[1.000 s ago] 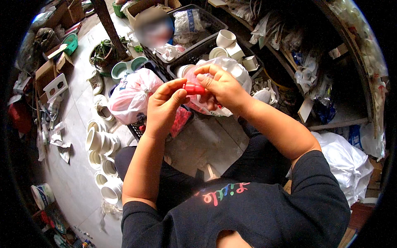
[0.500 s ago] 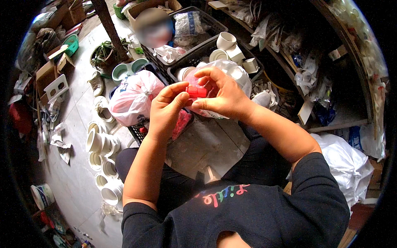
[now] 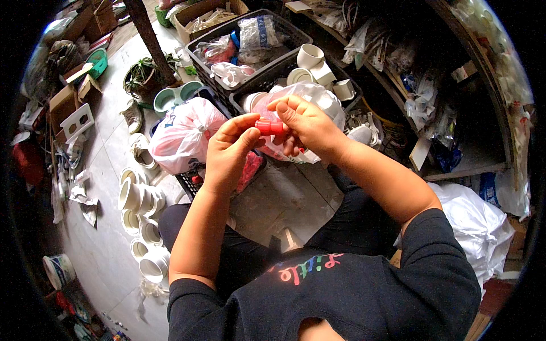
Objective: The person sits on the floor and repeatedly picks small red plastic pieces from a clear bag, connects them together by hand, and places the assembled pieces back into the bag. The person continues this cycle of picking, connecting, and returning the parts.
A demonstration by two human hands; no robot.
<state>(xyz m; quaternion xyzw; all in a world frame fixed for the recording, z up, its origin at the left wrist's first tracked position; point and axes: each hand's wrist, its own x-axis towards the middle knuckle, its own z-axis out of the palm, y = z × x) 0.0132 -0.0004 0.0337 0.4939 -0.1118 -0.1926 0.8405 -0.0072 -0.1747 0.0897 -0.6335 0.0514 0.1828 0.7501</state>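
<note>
**Counted, kind by kind**

2 hands are raised – the left hand (image 3: 227, 152) and the right hand (image 3: 307, 126) – with 1 small red fitting (image 3: 269, 126) pinched between them. 2 black crates (image 3: 248, 44) sit ahead. 1 tied pink-and-white bag (image 3: 183, 136) lies beside them. About 6 white pipe fittings (image 3: 136, 198) line the floor at left – the far ones blur. 1 potted plant (image 3: 142, 80).

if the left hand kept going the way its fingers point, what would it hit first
Probably the small red plastic cylinder its fingertips already touch, then the right hand pinching its other end; depth beyond that is unclear.
</note>
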